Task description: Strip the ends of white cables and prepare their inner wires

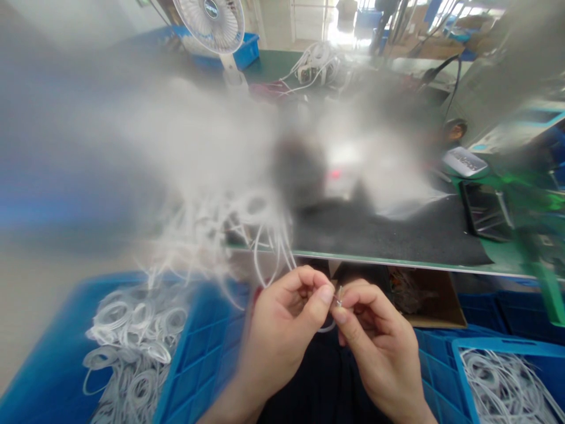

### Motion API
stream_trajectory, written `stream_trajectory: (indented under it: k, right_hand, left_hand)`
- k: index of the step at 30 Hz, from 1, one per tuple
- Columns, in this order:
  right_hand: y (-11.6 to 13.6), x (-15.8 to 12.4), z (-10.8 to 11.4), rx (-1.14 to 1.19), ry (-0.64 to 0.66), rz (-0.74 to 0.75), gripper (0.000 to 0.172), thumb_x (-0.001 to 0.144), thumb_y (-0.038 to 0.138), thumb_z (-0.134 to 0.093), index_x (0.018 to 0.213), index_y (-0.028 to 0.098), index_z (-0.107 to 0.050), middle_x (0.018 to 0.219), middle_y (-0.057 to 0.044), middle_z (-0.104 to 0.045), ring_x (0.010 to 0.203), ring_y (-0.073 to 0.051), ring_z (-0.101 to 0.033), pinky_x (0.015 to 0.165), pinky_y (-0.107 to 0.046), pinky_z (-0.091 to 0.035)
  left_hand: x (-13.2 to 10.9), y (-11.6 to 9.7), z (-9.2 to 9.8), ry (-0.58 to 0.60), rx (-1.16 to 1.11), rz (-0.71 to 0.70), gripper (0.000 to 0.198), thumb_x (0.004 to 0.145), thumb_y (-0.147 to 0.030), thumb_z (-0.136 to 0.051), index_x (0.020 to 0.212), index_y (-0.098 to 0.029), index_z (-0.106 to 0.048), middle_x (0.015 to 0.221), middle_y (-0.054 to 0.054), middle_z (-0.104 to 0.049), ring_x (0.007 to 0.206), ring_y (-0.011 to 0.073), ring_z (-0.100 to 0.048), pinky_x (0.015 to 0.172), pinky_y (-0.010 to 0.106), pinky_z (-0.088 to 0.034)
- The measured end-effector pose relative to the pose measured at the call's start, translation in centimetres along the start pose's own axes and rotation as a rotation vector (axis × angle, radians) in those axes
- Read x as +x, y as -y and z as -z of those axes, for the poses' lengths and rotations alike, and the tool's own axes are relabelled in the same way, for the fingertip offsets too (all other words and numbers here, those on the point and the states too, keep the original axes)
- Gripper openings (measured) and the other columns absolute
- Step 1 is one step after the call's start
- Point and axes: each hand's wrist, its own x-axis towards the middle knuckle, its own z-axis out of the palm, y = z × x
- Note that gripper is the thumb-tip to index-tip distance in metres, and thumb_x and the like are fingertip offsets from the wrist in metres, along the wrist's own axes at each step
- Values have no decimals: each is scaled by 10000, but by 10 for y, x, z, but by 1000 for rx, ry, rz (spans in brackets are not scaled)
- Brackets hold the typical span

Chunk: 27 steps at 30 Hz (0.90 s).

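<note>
In front of my body, just below the bench edge, both hands meet fingertip to fingertip. My left hand (289, 330) is closed, thumb and forefinger pinching the thin wire end of a white cable. My right hand (382, 344) pinches a small shiny metal piece (339, 298), which sits against that wire end; its exact kind is too small to make out. Part of the white cable (327, 328) curves below the fingertips, the rest hidden behind my hands. Coiled white cables (260, 221) lie on the bench to the left, some loops hanging over its edge.
A blue crate (205, 335) at lower left holds bundled white cable coils; another blue crate (457, 368) at lower right holds loose cables. A black mat (397, 238) covers the bench front. A fan (214, 23) stands behind. Much of the bench is blurred. A cardboard box (445, 300) sits underneath.
</note>
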Motion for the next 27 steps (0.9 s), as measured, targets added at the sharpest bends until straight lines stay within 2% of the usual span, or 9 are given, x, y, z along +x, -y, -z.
stream_trajectory:
  k: [4, 8, 15, 21, 27]
  right_hand:
    - [-4, 0, -2, 20, -14, 25, 96, 1041, 195, -716, 988, 265, -677, 915, 23, -649, 677, -103, -599, 590, -207, -498]
    - [-3, 2, -2, 18, -20, 23, 110, 1039, 191, -718, 973, 268, -677, 890, 31, -638, 675, -97, -589, 591, -196, -495]
    - [-4, 4, -1, 11, -32, 35, 94, 1026, 216, -746, 960, 257, -692, 883, 29, -650, 635, -84, -570, 563, -189, -487]
    - [-6, 3, 0, 26, -20, 3, 91, 1025, 221, -751, 968, 263, -693, 875, 39, -656, 626, -76, -574, 557, -176, -487]
    - [-6, 4, 0, 36, -16, -10, 81, 1023, 232, -759, 976, 258, -699, 874, 38, -661, 629, -74, -576, 564, -171, -496]
  left_hand:
    - [-3, 8, -5, -49, -163, 66, 139, 1012, -272, -737, 905, -188, -709, 819, -2, -694, 686, 98, -584, 625, 184, -482]
    - [-4, 10, -8, -90, -204, 83, 154, 995, -273, -754, 891, -167, -714, 786, 8, -676, 652, 94, -552, 604, 191, -469]
    - [-5, 13, -6, -117, -161, 1, 134, 994, -276, -802, 915, -182, -747, 823, -19, -698, 721, 80, -606, 665, 152, -495]
    - [-5, 15, -4, -99, -148, -20, 122, 1020, -279, -777, 938, -194, -747, 831, -35, -701, 734, 72, -626, 674, 131, -506]
    - [-6, 8, -7, -106, -43, -94, 132, 1043, -246, -727, 920, -200, -727, 801, -37, -679, 713, 82, -627, 661, 140, -531]
